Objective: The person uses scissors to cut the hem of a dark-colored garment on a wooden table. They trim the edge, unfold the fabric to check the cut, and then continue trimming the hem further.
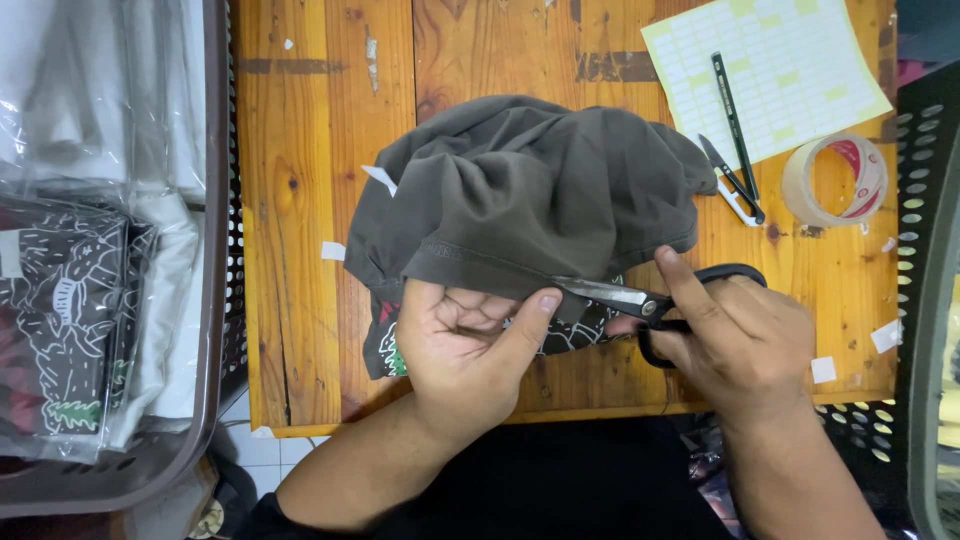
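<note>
**Scissor blades laid along the hem, pointing left toward the holding hand**

The dark grey cotton garment (520,190) is bunched mid-bench, its hem pinched closed in the left hand (465,350). The black-handled steel scissors (650,305) are gripped closed by the right hand (745,345), blades nearly shut, long axis running left-right just beside the left thumb. The orange plank bench (300,200) carries a tape roll (835,180), a pen (735,120) and a yellow label sheet (770,70) far right.
</note>
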